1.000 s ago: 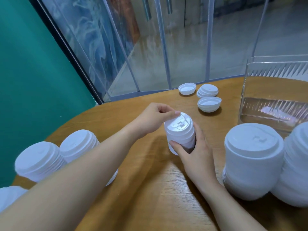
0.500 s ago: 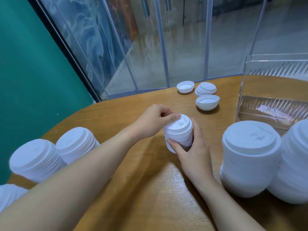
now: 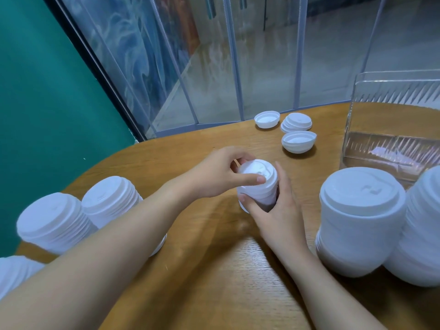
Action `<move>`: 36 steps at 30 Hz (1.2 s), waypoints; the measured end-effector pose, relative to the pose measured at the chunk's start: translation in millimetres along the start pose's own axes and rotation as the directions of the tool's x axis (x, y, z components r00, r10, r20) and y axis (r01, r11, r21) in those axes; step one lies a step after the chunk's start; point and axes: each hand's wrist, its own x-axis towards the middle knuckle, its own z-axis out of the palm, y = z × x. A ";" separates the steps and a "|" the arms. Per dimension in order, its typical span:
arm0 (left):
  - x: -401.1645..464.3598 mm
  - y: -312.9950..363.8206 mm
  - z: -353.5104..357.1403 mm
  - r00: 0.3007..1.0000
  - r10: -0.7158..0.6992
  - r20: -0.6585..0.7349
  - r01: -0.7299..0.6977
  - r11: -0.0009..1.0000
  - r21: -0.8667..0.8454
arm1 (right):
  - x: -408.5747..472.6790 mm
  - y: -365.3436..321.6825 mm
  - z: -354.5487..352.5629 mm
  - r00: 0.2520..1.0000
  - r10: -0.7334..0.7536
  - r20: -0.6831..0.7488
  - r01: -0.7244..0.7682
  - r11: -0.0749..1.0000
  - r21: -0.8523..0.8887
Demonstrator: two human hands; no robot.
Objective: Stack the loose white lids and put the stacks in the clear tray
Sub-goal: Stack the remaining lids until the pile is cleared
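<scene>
Head view, frame centre: I hold a short stack (image 3: 258, 189) of white lids on the table (image 3: 214, 270). My right hand (image 3: 273, 217) has its fingers curled round the lower part of the stack; my left hand (image 3: 219, 177) pinches the top lid's rim, thumb laid across it.

Risk: uneven pressure from the left thumb may seat the top lid crooked, so the stack leans and splits when lifted.

Risk: the tray (image 3: 392, 144), at the right edge, sits behind two tall stacks (image 3: 362, 220); a low carry could topple them.

Loose lids (image 3: 298, 141) remain above centre.
</scene>
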 end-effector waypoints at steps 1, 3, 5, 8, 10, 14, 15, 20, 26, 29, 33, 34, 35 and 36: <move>1.0 0.6 -1.1 1.000 -0.012 0.014 0.012 1.000 0.013 | -0.1 -0.8 -0.3 1.000 0.001 -0.002 -0.001 1.000 0.006; 5.0 0.3 -6.9 0.996 -0.048 0.079 0.044 0.998 0.041 | -0.4 -1.0 -0.9 1.000 0.003 -0.004 -0.002 0.999 0.033; 13.8 0.0 -16.0 0.988 -0.049 0.145 0.036 0.995 0.096 | -1.5 -1.0 -1.4 1.000 -0.002 -0.008 0.002 0.998 0.056; 44.1 2.5 -27.2 0.997 0.023 0.071 -0.033 0.989 0.144 | -2.7 -2.5 -0.1 1.000 -0.011 -0.026 0.013 0.998 0.063; 72.8 8.1 -29.6 0.997 0.071 0.020 -0.074 0.984 0.163 | -3.3 -3.0 1.1 0.999 -0.020 -0.032 0.022 0.998 0.067; 128.5 12.7 -8.7 0.987 0.146 0.074 -0.161 0.951 0.265 | -3.1 -1.5 3.7 0.999 -0.016 -0.030 0.018 0.997 0.070; 139.3 12.5 0.0 0.982 0.161 0.097 -0.183 0.937 0.296 | -2.2 -1.2 3.8 1.000 -0.009 -0.029 0.011 0.997 0.072; 175.4 2.6 35.0 0.968 0.168 0.185 -0.233 0.876 0.423 | -0.9 2.4 3.5 1.000 -0.011 -0.023 0.013 0.997 0.072; 186.8 -4.4 45.9 0.964 0.217 0.151 -0.262 0.862 0.434 | 1.6 4.1 2.2 1.000 -0.010 -0.017 0.011 0.998 0.062; 184.3 -7.8 45.3 0.970 0.203 0.133 -0.240 0.885 0.399 | 0.7 4.0 1.0 1.000 -0.006 -0.008 0.007 0.999 0.052; 174.4 -11.5 41.0 0.979 0.152 0.134 -0.191 0.911 0.365 | -0.7 2.5 1.5 1.000 -0.009 -0.003 0.010 0.999 0.052; 170.4 -10.7 38.9 0.981 0.141 0.137 -0.182 0.916 0.357 | -0.7 2.1 1.3 1.000 -0.010 -0.002 0.010 0.999 0.052; 166.1 -10.0 36.2 0.982 0.131 0.139 -0.172 0.923 0.344 | -0.4 1.8 1.4 1.000 -0.009 -0.002 0.009 0.999 0.050; 160.6 -8.7 32.7 0.983 0.119 0.139 -0.159 0.932 0.327 | -0.2 1.4 1.5 1.000 -0.008 -0.002 0.008 0.999 0.048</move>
